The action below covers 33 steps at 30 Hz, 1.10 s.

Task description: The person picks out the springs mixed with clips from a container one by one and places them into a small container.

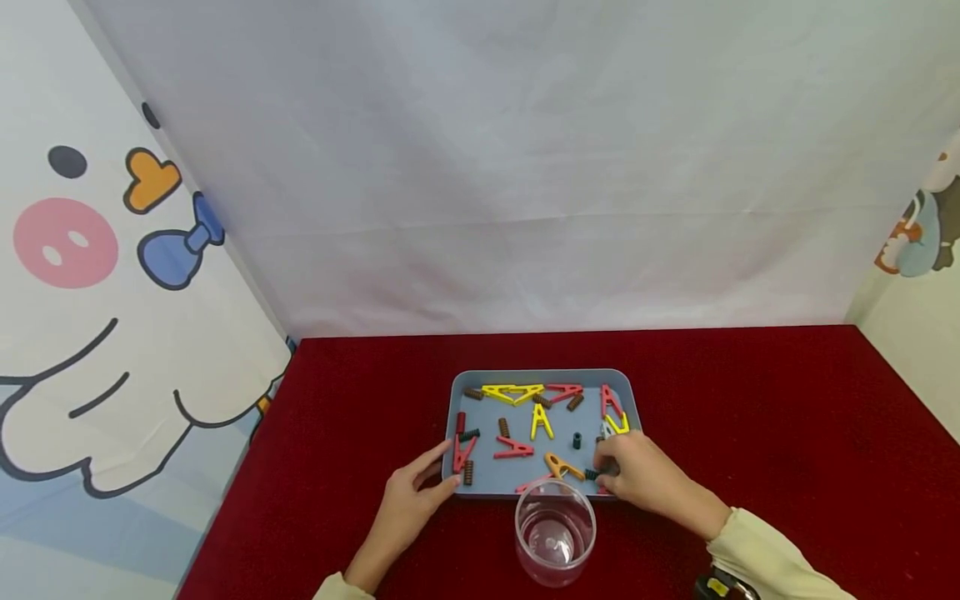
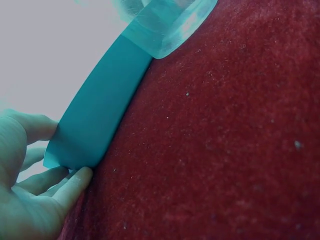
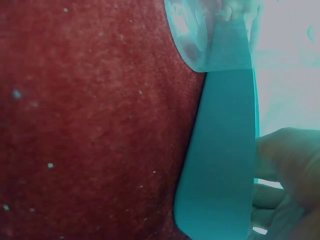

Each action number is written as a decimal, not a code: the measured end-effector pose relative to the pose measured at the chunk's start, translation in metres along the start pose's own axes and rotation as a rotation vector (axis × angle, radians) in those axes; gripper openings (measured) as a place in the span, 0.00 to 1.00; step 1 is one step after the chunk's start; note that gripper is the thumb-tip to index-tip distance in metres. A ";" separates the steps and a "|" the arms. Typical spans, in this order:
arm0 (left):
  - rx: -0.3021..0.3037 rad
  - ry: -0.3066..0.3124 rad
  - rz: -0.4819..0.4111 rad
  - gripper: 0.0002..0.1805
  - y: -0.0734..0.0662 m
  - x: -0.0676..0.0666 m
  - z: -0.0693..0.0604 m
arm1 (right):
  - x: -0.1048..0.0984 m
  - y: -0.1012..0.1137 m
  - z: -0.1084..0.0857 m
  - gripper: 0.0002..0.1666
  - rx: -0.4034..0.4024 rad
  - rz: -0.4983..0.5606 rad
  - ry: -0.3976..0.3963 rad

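A blue-grey tray [image 1: 491, 487] lies on the red cloth with loose clip halves and small springs in it. My left hand [image 1: 408, 500] holds its front left corner, with fingers against the outer wall in the left wrist view. My right hand [image 1: 645, 473] reaches down into the front right part, fingertips low beside a dark green spring [image 1: 592, 474]. Whether they pinch anything is hidden. Near that hand lie a yellow clip half [image 1: 618, 425] and a red one [image 1: 611, 402]. An orange clip [image 1: 562, 467] lies left of it.
A clear glass cup [image 1: 555, 537] stands directly in front of the tray. Red cloth [image 1: 360, 400] covers the table. A white curtain [image 1: 525, 167] rises behind it, with a cartoon-printed sheet [image 1: 75, 333] at left.
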<state>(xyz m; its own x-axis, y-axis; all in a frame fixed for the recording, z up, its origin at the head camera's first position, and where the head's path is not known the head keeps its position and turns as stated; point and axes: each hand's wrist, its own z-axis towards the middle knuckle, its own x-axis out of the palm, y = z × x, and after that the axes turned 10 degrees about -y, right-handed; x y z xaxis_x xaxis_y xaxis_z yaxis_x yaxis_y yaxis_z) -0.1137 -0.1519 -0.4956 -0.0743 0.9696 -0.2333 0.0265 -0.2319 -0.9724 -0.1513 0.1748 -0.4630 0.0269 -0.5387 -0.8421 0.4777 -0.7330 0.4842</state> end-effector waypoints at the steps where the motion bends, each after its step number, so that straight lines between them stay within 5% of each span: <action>1: 0.000 0.003 -0.004 0.31 0.000 0.000 0.000 | 0.000 0.001 0.001 0.10 0.003 -0.009 0.005; 10: -0.010 0.017 -0.001 0.31 0.001 0.000 0.000 | 0.001 0.004 0.003 0.09 -0.042 -0.059 -0.014; 20: -0.027 0.018 -0.005 0.31 0.001 0.000 0.001 | 0.001 -0.001 -0.002 0.10 -0.130 0.177 -0.169; 33: -0.007 0.016 0.003 0.30 0.001 0.000 0.001 | -0.003 -0.004 -0.007 0.11 -0.154 0.182 -0.227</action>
<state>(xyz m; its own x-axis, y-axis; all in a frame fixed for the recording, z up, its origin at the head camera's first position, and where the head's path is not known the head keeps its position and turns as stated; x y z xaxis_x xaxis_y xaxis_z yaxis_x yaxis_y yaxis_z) -0.1147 -0.1526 -0.4965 -0.0587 0.9700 -0.2357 0.0336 -0.2341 -0.9716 -0.1466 0.1820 -0.4639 -0.0637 -0.7467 -0.6621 0.6107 -0.5539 0.5659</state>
